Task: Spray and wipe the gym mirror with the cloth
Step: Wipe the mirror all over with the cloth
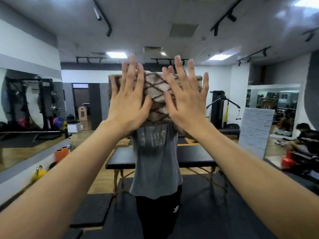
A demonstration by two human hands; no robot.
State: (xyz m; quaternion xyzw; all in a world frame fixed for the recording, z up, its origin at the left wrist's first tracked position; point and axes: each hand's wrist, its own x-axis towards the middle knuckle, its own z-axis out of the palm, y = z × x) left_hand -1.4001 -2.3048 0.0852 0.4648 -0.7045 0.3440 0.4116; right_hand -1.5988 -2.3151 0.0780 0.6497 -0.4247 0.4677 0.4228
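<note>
Up high on the mirror [241,49], both hands flat against the cloth [156,94]. Left to right:

Left hand [128,99]: fingers straight and fanned, palm pressing the cloth's left half to the glass. No pinch, no curl.

Cloth: folded to a rough rectangle, held against the mirror at about head height, between and under both palms. Pale with a brown diamond lattice, nap fuzzy, towel-like. Probably light and limp; likely to slump or slide off once pressure eases. Best handled by broad flat palm contact as now, or by bunching an edge for carrying.

Right hand [185,99]: fingers likewise spread and straight, covering the cloth's right half, fingertips past its top edge.

Mirror: hard, smooth, flat, probably slick when wet; fragile in principle, so even pressure advisable. Reflected: grey shirt, black padded table [193,155], wood floor, ceiling track lights.

No spray bottle in view.
</note>
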